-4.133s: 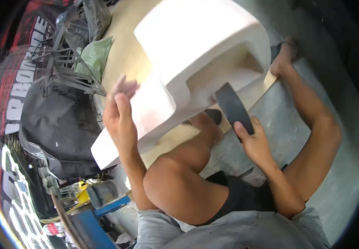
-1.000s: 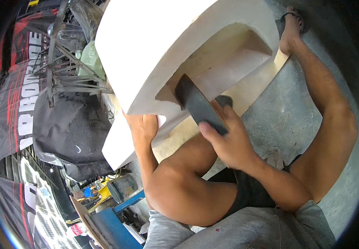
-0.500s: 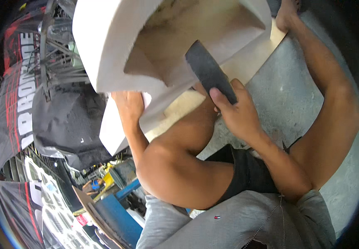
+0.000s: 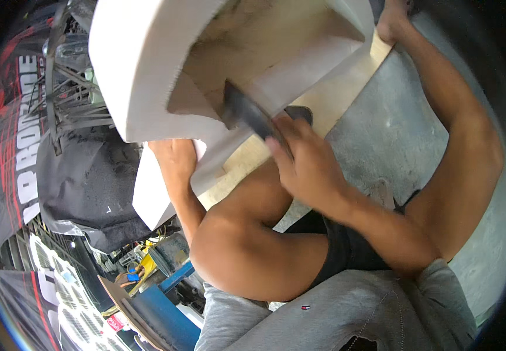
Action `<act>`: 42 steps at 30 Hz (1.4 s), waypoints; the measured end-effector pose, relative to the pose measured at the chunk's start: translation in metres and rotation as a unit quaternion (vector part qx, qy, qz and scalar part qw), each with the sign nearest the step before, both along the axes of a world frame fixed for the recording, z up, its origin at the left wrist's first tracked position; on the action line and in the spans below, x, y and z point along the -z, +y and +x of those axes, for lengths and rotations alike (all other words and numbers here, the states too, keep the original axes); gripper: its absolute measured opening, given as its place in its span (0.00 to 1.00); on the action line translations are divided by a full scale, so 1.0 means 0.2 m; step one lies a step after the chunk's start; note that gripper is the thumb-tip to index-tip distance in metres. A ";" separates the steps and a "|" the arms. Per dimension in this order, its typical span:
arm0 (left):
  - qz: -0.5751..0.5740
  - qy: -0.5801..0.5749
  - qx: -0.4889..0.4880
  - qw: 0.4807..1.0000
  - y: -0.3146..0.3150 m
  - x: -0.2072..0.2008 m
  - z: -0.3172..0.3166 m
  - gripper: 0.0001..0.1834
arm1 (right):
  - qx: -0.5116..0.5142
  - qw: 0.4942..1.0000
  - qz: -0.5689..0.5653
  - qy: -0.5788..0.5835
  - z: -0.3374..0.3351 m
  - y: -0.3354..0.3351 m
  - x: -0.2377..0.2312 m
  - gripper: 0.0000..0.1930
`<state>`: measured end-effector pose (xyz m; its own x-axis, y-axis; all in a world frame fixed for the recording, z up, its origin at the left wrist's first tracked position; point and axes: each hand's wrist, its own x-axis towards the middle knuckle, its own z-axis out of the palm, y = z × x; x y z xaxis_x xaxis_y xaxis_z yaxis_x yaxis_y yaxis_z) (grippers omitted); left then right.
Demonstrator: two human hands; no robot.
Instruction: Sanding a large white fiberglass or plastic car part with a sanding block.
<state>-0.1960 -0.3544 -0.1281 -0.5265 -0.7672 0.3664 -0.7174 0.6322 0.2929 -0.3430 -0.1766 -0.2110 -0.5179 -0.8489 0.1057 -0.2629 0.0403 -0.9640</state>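
A large white moulded shell [image 4: 139, 64] with a hollow, brownish inside stands in front of me. My left hand [image 4: 176, 157] is closed on its lower left edge, the fingertips partly hidden by the shell. My right hand [image 4: 308, 155] grips a long, flat, dark grey sanding block [image 4: 253, 116], the thumb along its near end. The far end of the block is tilted over the near rim of the hollow, beside the notch. It is blurred, so whether it touches the rim I cannot tell.
Under the shell lies a pale board [image 4: 346, 96] on the grey concrete floor [image 4: 376, 152]. My bent legs frame the work from both sides. To the left are a black cover [image 4: 89, 169], metal framework [image 4: 60, 88], a blue metal stand [image 4: 165, 316] and a yellow tool [image 4: 146, 266].
My right hand has swung left with the sanding block, bringing it from above my right thumb down to the rim of the hollow. My left hand keeps its hold; the view has shifted slightly.
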 end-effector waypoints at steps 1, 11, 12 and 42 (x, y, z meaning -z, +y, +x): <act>-0.007 -0.111 0.026 0.993 -0.05 -0.02 0.04 0.12 | 0.005 1.000 0.006 0.002 -0.01 -0.01 0.00 0.18; 0.050 -0.080 -0.014 0.995 -0.02 0.02 0.04 0.13 | -0.023 0.997 0.044 -0.051 -0.04 -0.02 -0.09 0.17; 0.056 -0.038 -0.026 0.997 0.00 0.02 0.02 0.14 | 0.011 0.999 -0.028 0.035 -0.01 0.02 -0.13 0.17; -0.060 -0.133 -0.011 0.989 -0.16 0.06 0.05 0.34 | -0.337 0.850 0.154 0.375 -0.39 -0.23 0.09 0.55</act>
